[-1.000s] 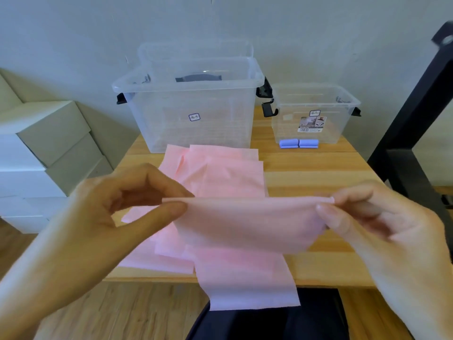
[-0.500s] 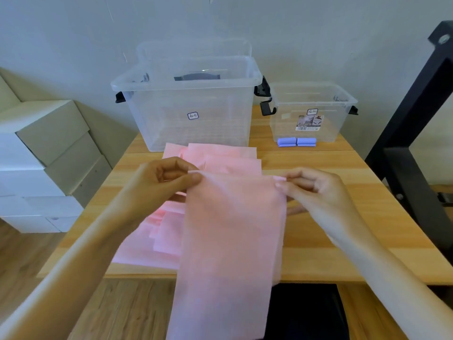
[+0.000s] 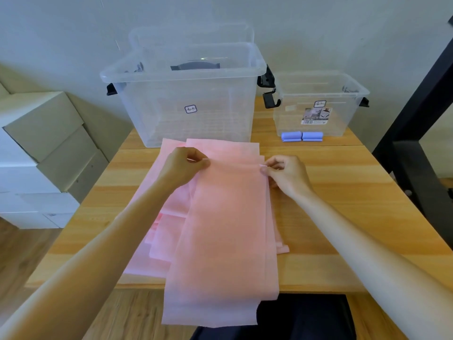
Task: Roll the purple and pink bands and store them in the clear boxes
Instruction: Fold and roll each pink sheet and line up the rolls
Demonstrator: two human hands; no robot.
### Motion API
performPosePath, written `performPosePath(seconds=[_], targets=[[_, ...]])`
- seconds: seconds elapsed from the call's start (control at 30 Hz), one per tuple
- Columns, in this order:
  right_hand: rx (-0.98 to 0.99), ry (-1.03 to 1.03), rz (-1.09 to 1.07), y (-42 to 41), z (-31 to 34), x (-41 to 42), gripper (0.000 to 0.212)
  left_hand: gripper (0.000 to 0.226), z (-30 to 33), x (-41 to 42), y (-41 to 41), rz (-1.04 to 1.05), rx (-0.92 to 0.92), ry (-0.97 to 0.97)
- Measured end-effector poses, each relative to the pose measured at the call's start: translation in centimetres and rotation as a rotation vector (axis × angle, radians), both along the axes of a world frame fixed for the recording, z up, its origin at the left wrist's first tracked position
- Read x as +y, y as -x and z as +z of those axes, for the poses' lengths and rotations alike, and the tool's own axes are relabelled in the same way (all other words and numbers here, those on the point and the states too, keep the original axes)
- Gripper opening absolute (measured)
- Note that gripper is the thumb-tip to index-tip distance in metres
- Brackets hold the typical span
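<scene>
The big box [image 3: 186, 99] and small box [image 3: 318, 104] are waiting behind the pink band [image 3: 225, 217], which is lying down the table [image 3: 343, 192]. The left hand [image 3: 182, 168] and right hand [image 3: 285, 174] are pinching its far corners; rolling probably comes next, needing even turns.

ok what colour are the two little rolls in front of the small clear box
Purple-blue; the two rolls show clearly in the head view, before the small clear box.
</scene>
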State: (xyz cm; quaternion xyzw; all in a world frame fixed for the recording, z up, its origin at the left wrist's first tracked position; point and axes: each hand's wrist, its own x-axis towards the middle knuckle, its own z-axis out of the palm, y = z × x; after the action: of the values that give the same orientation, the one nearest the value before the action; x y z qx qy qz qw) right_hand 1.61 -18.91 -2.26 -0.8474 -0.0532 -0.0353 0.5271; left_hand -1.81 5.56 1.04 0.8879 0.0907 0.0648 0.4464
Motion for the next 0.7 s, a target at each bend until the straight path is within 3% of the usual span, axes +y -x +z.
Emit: performPosePath(seconds=[0.27, 0.5, 0.7], targets=[[-0.053, 0.099, -0.014, -3.1, -0.5, 0.5, 0.011, 0.005, -0.9, -0.5, -2.9, 0.046, 0.02, -0.086], [-0.043, 0.097, 0.005, -4.0, -0.8, 0.6, 0.009, 0.011, -0.8, -0.8, -2.0, 0.089, -0.125, 0.015], [-0.194, -0.098, 0.009, -0.6, 0.2, -1.0, 0.015, 0.029, 1.3, -1.6, 3.9, -0.063, -0.268, 0.046]])
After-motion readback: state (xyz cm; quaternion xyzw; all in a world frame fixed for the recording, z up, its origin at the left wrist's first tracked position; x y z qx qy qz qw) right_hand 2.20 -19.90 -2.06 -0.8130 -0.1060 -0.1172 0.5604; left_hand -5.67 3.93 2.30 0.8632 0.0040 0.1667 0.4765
